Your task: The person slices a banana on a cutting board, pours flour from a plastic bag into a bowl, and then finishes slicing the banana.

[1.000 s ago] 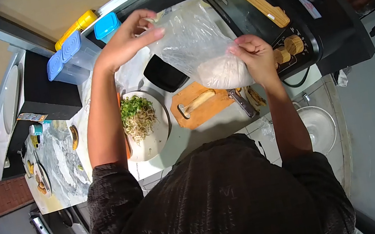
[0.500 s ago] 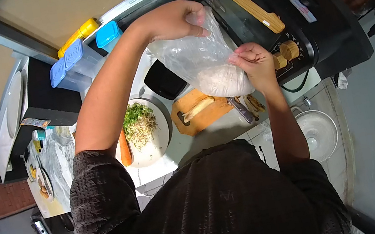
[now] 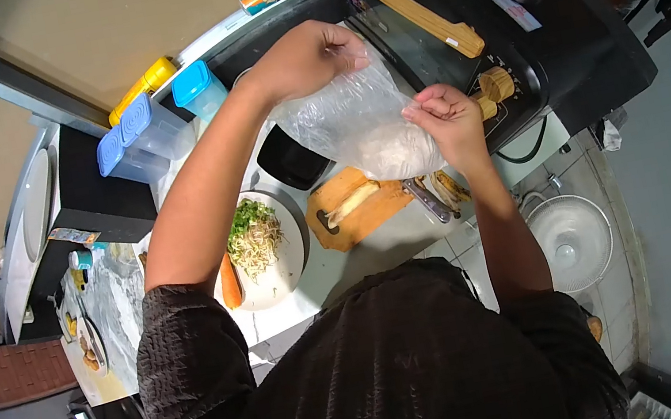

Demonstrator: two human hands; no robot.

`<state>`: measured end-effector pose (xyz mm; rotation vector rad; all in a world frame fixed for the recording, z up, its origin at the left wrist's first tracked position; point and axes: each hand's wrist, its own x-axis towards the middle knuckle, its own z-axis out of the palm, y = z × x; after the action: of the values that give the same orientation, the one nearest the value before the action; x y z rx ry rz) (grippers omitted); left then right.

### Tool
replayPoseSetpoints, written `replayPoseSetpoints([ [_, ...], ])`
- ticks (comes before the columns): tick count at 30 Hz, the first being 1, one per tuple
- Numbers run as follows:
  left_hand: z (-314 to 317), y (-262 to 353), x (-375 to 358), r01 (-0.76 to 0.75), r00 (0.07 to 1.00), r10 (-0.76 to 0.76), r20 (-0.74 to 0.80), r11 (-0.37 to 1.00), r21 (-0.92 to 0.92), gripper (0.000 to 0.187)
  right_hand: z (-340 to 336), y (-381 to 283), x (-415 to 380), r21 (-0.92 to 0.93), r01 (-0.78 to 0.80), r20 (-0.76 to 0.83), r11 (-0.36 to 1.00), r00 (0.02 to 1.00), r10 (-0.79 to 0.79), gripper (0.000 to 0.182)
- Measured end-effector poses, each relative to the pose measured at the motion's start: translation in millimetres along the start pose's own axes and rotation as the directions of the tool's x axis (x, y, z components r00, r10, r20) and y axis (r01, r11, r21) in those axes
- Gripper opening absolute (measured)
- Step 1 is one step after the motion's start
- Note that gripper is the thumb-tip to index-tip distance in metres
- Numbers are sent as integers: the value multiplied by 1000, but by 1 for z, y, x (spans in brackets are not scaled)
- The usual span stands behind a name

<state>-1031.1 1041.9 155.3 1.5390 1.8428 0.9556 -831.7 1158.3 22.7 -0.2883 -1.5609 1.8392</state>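
A clear plastic bag with white powdery contents at its bottom hangs between my hands, above the counter. My left hand pinches its upper part. At the bag's right edge, my right hand grips the plastic with closed fingers. Under the bag lies a wooden cutting board with a peeled banana on it. A knife rests at the board's right end, beside banana peels. Left of the bag is a black square dish.
A white plate holds chopped greens, sprouts and a carrot. A black oven stands at the back right. Lidded plastic containers are at the back left. A strainer basket sits lower right.
My left hand has moved slightly down with the top of the bag. My right hand has shifted a little left, still gripping the bag's edge. The camera view has shifted slightly.
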Motion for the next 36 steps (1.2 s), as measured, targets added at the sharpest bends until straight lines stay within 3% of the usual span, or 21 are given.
replayPoseSetpoints([
  [2,3,9,-3,-116,991,127,-34,966,229,17,0,0,-4,-10,6,-25,1000,1000,-6,18],
  [6,-3,42,-11,-137,989,147,-27,965,222,18,4,-11,-4,9,33,-38,999,999,-32,19],
  [8,-8,52,-14,-263,960,277,-42,943,205,16,5,-20,-10,39,59,-65,998,996,-56,19],
  [9,-15,55,-13,-339,934,357,-19,901,272,16,2,-25,-15,-261,223,-104,939,961,-257,17],
  [10,-23,59,-11,-341,933,360,-19,898,278,16,0,-28,-22,-540,339,-84,770,889,-451,15],
  [11,-30,63,-11,-377,918,396,-22,889,260,16,-4,-8,-34,-293,276,-228,916,910,-347,26],
  [12,-31,66,-16,-405,906,422,-25,885,231,17,0,13,-62,-293,259,-232,920,915,-331,26],
  [14,-39,85,-23,-414,900,434,-38,879,236,19,15,47,-93,-145,52,-448,988,887,-112,48],
  [15,-42,93,-25,-390,907,419,-34,869,303,17,19,61,-94,-146,52,-448,988,887,-113,48],
  [17,-47,102,-27,-359,917,397,-30,858,367,16,25,81,-98,-26,-165,-338,986,930,147,67],
  [21,-55,117,-30,-333,912,388,-130,888,317,14,39,65,-71,35,-179,-238,983,954,182,69],
  [23,-55,123,-33,-302,913,361,-191,912,278,13,42,70,-64,70,-134,-23,988,990,136,77],
  [24,-54,125,-33,-310,911,368,-188,909,279,13,41,74,-60,68,-128,-28,990,991,130,77],
  [26,-53,124,-34,-337,899,382,-215,916,217,13,38,84,-55,227,-287,176,930,952,251,83],
  [28,-54,118,-36,-354,893,395,-214,912,207,12,34,95,-52,295,-302,170,906,950,262,78],
  [31,-57,106,-42,-390,871,426,-244,902,184,12,28,101,-55,403,-162,250,901,966,62,84],
  [33,-64,93,-46,-411,851,443,-283,896,168,12,23,94,-64,486,-154,209,860,976,56,86],
  [35,-72,73,-50,-359,891,355,-282,932,41,13,11,85,-74,563,-156,174,811,982,69,88],
  [36,-71,64,-54,-344,895,339,-291,938,34,13,-1,82,-78,389,-264,101,883,964,245,85],
])
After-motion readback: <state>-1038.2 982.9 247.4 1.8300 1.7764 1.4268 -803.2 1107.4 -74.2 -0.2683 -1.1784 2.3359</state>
